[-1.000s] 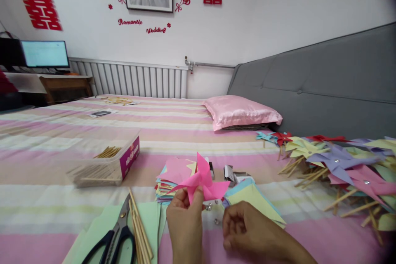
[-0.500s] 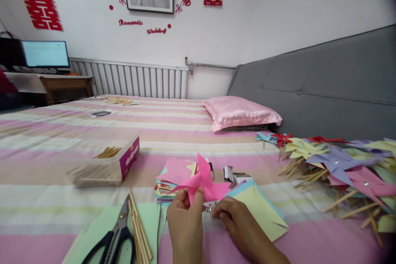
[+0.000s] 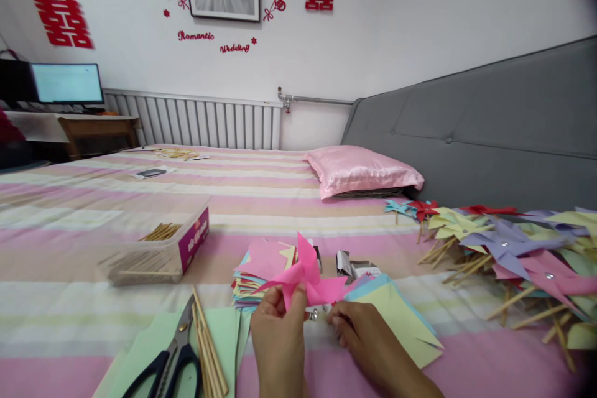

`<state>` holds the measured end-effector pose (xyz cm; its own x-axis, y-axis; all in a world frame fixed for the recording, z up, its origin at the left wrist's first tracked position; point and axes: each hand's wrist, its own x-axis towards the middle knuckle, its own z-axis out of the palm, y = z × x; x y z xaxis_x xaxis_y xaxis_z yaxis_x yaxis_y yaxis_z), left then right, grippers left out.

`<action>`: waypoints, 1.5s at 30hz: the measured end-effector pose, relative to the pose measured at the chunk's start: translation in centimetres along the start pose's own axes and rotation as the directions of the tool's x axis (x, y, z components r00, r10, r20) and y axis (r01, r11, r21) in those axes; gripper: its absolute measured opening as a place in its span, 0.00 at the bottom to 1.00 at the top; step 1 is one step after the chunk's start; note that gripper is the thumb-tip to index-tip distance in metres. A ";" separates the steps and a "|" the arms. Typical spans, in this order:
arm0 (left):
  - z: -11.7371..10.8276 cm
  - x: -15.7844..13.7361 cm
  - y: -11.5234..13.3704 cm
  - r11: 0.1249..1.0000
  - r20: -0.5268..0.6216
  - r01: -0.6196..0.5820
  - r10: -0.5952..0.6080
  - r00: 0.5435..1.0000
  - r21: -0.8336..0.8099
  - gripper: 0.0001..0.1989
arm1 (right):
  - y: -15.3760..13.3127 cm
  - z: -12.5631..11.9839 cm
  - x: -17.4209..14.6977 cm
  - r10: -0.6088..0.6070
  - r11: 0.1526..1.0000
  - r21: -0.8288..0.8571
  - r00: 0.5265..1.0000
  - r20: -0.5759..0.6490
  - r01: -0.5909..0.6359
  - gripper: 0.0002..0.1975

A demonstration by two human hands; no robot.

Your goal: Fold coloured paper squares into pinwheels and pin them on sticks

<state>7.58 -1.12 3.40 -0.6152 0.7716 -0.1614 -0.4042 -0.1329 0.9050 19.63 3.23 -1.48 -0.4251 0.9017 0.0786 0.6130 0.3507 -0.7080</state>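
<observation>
Between the thumb and fingers of my left hand (image 3: 280, 329) is a bright pink paper pinwheel (image 3: 306, 266), its blades folded toward the middle. My right hand (image 3: 366, 333) rests just to the right and lower, fingers curled together; whatever they hold, if anything, is hidden. Small shiny metal fasteners (image 3: 313, 314) lie on the bed between the two hands. Beside my right hand is a pile of yellow and blue paper squares (image 3: 405, 318) with slits cut at their corners. Behind my left hand stands a stack of coloured paper (image 3: 263, 259).
Scissors (image 3: 180, 339) and several wooden sticks (image 3: 208, 348) lie on green paper (image 3: 140, 339) at the left front. A clear plastic box (image 3: 153, 264) holds more sticks. Finished pinwheels (image 3: 506, 245) are heaped at the right, near a pink pillow (image 3: 364, 171). Small torn packets (image 3: 354, 266) sit behind the squares.
My right hand has shifted slightly to the right, and the paper squares beside it have slid a little right and toward me. My left hand keeps the pinwheel in nearly the same place.
</observation>
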 end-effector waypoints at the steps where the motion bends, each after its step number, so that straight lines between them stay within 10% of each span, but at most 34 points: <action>1: 0.0 0.0 0.0 1.000 0.000 0.000 0.000 1.000 -0.001 0.12 | 0.1 -0.1 -0.1 -0.009 1.000 -0.002 1.000 0.005 0.009 0.13; 27: 0.1 -0.4 0.3 1.000 0.035 0.031 -0.030 0.999 -0.002 0.09 | -0.1 -0.6 -0.6 -0.043 0.996 -0.073 0.999 0.023 0.044 0.10; 32: 0.1 -0.2 0.2 0.999 0.059 0.039 -0.040 0.997 0.013 0.09 | -0.4 -1.7 -0.4 -0.099 0.975 0.200 0.995 -0.009 0.099 0.07; 38: -0.2 -0.2 -0.3 0.996 0.091 0.085 -0.086 0.992 0.012 0.11 | -0.4 -3.8 0.4 0.107 0.820 0.570 0.965 -0.238 0.049 0.09; 45: -0.1 0.1 -1.3 0.985 0.201 0.158 -0.168 0.965 0.064 0.11 | -3.1 -4.8 -1.4 0.010 0.791 0.589 0.959 -0.283 0.166 0.09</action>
<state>7.96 -0.89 2.21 -0.3900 0.8919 -0.2289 -0.4525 0.0309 0.8912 21.56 2.12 3.99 -0.2135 0.9397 0.2671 0.0216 0.2779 -0.9604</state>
